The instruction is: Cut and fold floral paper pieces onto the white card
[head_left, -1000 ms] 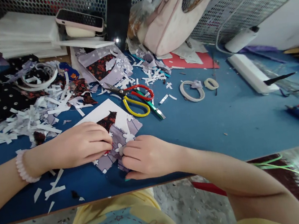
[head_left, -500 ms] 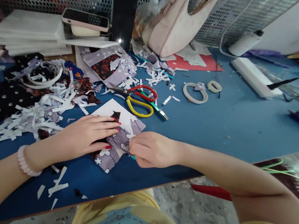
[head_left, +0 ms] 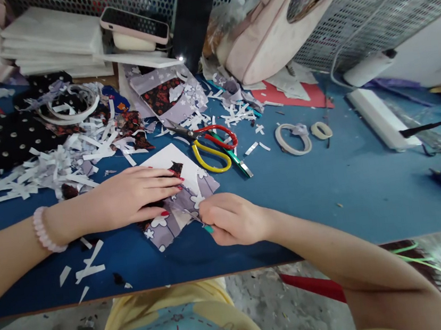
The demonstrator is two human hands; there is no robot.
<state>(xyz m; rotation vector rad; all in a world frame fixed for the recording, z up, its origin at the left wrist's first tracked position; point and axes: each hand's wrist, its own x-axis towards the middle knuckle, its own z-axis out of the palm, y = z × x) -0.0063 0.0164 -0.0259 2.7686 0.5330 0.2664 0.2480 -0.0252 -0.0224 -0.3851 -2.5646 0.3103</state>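
Note:
My left hand (head_left: pixel 136 195) lies flat with fingers stretched out. It presses on a white card (head_left: pixel 169 155) partly covered with purple flowered fabric (head_left: pixel 164 233) and dark red-black patterned pieces. At the right edge of this fabric, my right hand (head_left: pixel 233 218) is closed in a pinch. A thin greyish piece runs from the fabric to its fingertips, and a small teal bit (head_left: pixel 208 229) shows under them; what exactly the fingers grip is hidden. Just beyond the card lie scissors (head_left: pixel 213 150) with one red and one yellow handle, across a green strip-like tool (head_left: pixel 240 163).
White paper strips (head_left: pixel 71 162) heap up at the left beside black dotted fabric (head_left: pixel 4 143). Tape rolls (head_left: pixel 293 140) lie right of the scissors. Behind stand a pink handbag (head_left: pixel 254 48), a phone (head_left: pixel 135 25) and stacked white boards (head_left: pixel 52 41). A white box (head_left: pixel 379 117) lies at right.
My right hand has drawn slightly to the right, away from the fabric's edge, with more of the teal bit showing. My left hand stays flat on the card. The whole view has shifted a little.

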